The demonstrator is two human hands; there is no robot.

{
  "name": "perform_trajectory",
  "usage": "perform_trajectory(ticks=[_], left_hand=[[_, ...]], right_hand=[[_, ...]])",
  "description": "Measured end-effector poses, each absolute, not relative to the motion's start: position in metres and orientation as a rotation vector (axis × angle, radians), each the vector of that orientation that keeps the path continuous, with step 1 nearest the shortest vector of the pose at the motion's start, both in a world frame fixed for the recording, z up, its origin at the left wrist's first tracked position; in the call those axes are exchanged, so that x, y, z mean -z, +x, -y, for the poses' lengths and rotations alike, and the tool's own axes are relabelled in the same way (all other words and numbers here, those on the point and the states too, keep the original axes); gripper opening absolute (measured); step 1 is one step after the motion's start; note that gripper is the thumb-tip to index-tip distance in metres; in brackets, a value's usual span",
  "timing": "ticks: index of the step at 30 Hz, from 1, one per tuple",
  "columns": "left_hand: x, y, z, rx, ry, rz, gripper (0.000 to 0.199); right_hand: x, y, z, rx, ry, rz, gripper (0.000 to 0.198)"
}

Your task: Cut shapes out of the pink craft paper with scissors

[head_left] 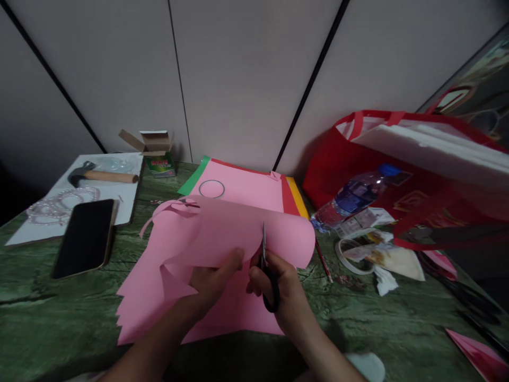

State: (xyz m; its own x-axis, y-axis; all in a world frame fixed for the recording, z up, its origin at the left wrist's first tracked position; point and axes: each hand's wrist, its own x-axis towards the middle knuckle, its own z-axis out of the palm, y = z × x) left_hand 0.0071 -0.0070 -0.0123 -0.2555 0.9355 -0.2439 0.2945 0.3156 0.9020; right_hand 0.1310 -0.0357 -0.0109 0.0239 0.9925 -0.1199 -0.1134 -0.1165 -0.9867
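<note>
Left hand (211,281) holds pink paper (228,228) by one edge

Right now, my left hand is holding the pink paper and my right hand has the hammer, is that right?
Not quite: the head view shows scissors in your right hand, while the hammer lies off to the left. Your left hand is indeed holding the pink paper.

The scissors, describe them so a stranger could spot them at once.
On the green table, find the pink paper stack in the middle. A curled pink sheet crosses it. The right hand at its near edge grips the scissors, black-handled, blade set against the pink.
</note>
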Motion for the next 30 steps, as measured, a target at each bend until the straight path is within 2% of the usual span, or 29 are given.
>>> perform_trajectory(ticks=[6, 13, 18, 30], left_hand=[[0.012, 0.007, 0.007, -0.974, 1.115, -1.735, 0.031], [0.005, 0.005, 0.007, -1.083, 1.129, -1.427, 0.021], [-0.004, 0.007, 0.009, -1.086, 1.167, -1.248, 0.023], [-0.008, 0.004, 0.008, -0.949, 1.201, -1.413, 0.022]], right_hand=[[0.011, 0.131, 0.035, -1.335, -1.232, 1.028, 0.027], [0.012, 0.130, 0.036, -1.347, -1.235, 1.018, 0.026], [0.013, 0.128, 0.037, -1.361, -1.198, 1.000, 0.027], [0.012, 0.128, 0.036, -1.398, -1.164, 1.016, 0.024]])
